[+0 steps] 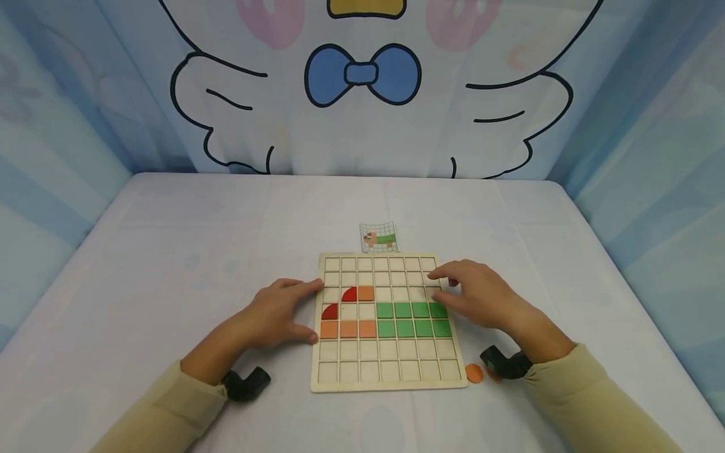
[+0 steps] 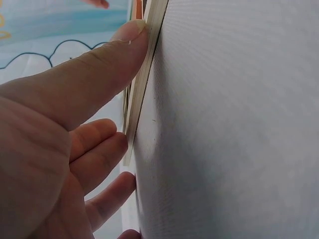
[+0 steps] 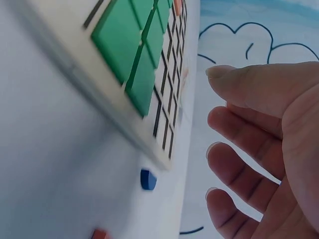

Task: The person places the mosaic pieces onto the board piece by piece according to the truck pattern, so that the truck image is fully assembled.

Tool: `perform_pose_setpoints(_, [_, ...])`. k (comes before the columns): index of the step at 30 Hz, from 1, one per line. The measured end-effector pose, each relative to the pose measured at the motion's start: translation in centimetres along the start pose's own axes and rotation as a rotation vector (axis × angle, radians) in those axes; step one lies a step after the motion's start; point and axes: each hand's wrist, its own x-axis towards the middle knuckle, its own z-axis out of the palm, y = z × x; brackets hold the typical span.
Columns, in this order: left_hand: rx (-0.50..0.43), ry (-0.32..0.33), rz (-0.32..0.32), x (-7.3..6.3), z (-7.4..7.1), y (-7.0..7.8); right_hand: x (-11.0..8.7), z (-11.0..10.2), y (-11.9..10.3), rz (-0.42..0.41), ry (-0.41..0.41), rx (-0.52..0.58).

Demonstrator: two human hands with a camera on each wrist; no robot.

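your grid board [image 1: 388, 371] lies on the table [image 1: 170, 264] between both hands, with green squares [image 1: 403, 309], orange squares [image 1: 348, 329] and red quarter-rounds [image 1: 349, 294] in its cells. your left hand [image 1: 272, 318] touches the left edge, thumb and index finger spread wide along it; your right hand [image 1: 481, 296] hangs by the right edge, its fingers loosely bent, tips apart, gripping nothing.

principal risks: a harder push from your left thumb alone may turn the board askew, since nothing plainly braces the opposite side; a jolt or tilt may unseat pieces; your right fingers, if lowered carelessly, may catch the green squares nearest them; the black wrist device [image 1: 504, 363] may sweep aside the orange disc [image 1: 474, 373], just beside the near right corner.

limits of view: that device partly covers a second orange piece [image 1: 494, 376]. a blue piece [image 3: 147, 180] and a red piece [image 3: 99, 234], the latter cut off by the frame, show only in the right wrist view. the left wrist view gives the board nearly edge-on, hiding most of its face. the picture card [image 1: 385, 239] is too small to read finely.
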Motion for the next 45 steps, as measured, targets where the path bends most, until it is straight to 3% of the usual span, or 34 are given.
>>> perform_pose_setpoints(14, [-0.005,-0.001,0.015,0.0,0.1,-0.2,-3.4,-0.2,2.7,0.132,0.015,-0.023])
perform_pose_setpoints(24, [-0.012,-0.002,0.015,-0.1,0.0,0.0,-5.3,0.1,4.4,0.177,0.021,-0.033])
perform_pose_setpoints(45, [-0.012,-0.001,0.018,-0.1,0.1,-0.2,-5.7,0.3,5.9,0.221,0.042,-0.03])
